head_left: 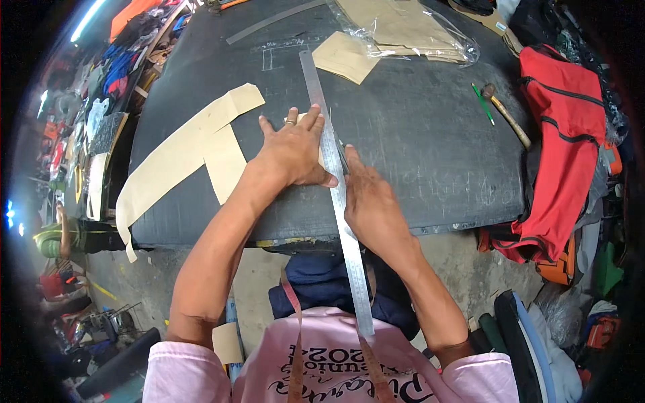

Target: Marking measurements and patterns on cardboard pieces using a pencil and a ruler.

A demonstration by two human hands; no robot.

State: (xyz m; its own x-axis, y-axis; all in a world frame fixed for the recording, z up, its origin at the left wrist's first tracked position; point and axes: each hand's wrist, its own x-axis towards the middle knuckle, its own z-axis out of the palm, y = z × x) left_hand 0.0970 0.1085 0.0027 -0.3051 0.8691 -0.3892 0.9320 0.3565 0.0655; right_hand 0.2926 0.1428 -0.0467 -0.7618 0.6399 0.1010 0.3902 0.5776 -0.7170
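Observation:
A long steel ruler (330,151) runs across the dark tabletop and past its near edge toward my chest. My left hand (290,151) lies palm down with its fingers spread, the thumb and fingertips pressing on the ruler. Under that hand shows a bit of tan paper (322,158), mostly covered. Against the ruler's right edge, my right hand (369,198) is closed with the index finger pointing forward. A thin dark sliver shows by its fingertips; what it holds is mostly hidden. Left of my hands lie cut tan paper patterns (181,151), one long and curved, with another piece beneath.
A tan paper piece (346,57) and a clear plastic bag (416,33) of patterns lie at the far side. At right are a green pencil (482,104), a hammer (507,115) and a red bag (568,134). A tape measure (292,302) hangs down my front.

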